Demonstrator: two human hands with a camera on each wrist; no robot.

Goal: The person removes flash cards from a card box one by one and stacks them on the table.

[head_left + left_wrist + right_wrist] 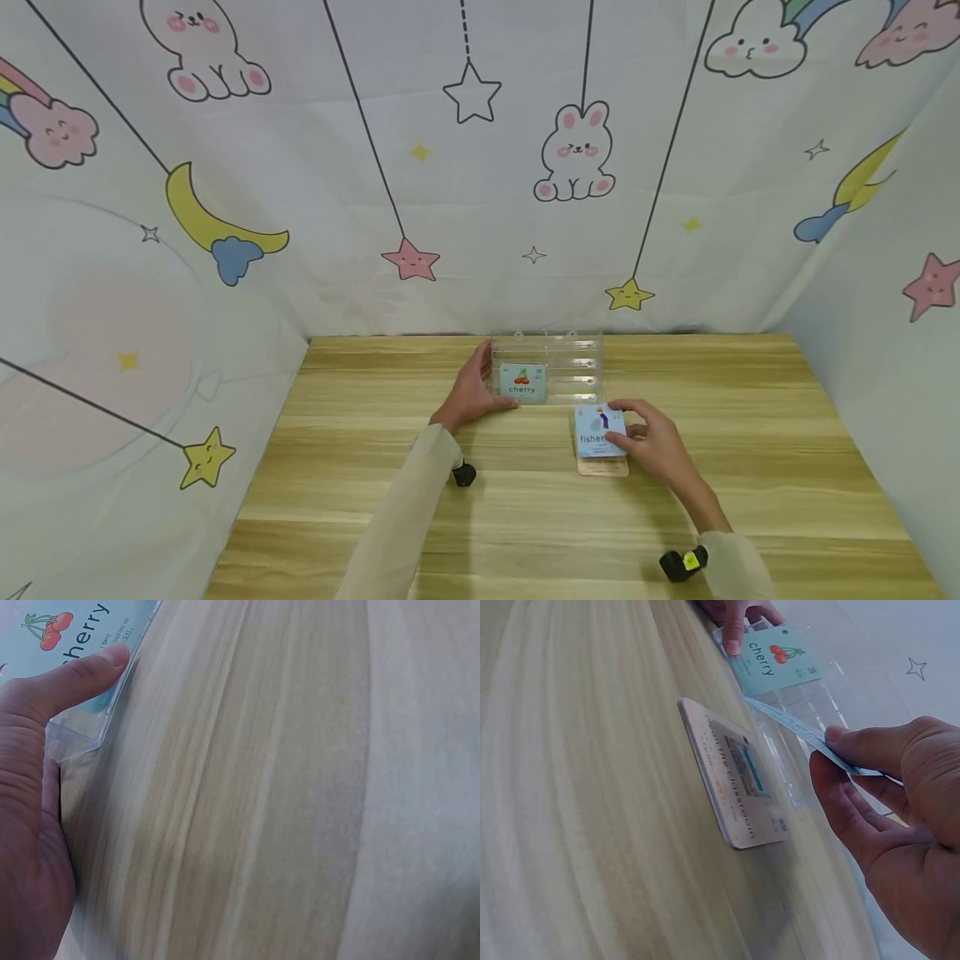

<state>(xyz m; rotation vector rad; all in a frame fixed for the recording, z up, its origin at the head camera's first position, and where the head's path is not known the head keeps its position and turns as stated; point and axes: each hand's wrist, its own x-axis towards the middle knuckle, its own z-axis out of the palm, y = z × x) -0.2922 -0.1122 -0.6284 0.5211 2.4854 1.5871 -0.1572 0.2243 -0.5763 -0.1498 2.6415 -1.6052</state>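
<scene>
A clear plastic card rack (573,390) with rows of ledges stands at the table's back edge. In its lower left slot sits a green cherry card (522,382). My left hand (474,392) grips the rack's left side, its thumb along the bottom front edge, seen close up in the left wrist view. My right hand (651,437) pinches a light blue card (591,432) with a figure and the letters "fisher" between thumb and fingers. Below that card lies a stack of pale pink cards (731,780); the right wrist view shows the blue card raised apart from it.
The wooden table (525,533) meets a white cloth backdrop (480,192) printed with stars, rabbits and clouds right behind the rack. More printed cloth hangs at left and right. Each wrist wears a small black camera (464,475).
</scene>
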